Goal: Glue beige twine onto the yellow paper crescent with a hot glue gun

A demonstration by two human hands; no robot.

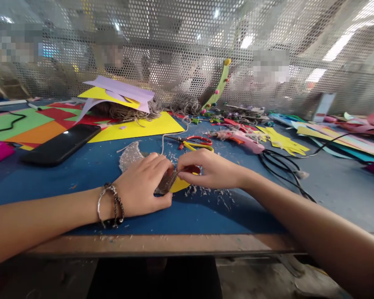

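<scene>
My left hand [145, 185] is closed around a dark grey-brown piece [166, 182] over the blue table. Opposite it, my right hand [205, 168] pinches the upper right edge of the same piece. Under the fingers, a yellow piece [180, 184] and a dark red bit [193, 169] partly show. A pale, fuzzy curved piece [131, 155] lies just behind my left hand. Grey fibre scraps [210, 192] are scattered around both hands. Scissors with red and yellow handles [198, 142] rest behind my right hand.
A black phone [62, 143] lies at left, near coloured paper and a yarn heap [127, 109]. A pink glue gun [244, 141] with black cable [280, 168] sits at right. Paper sheets [345, 141] lie farther right. A perforated metal screen [180, 50] stands behind the table [205, 220].
</scene>
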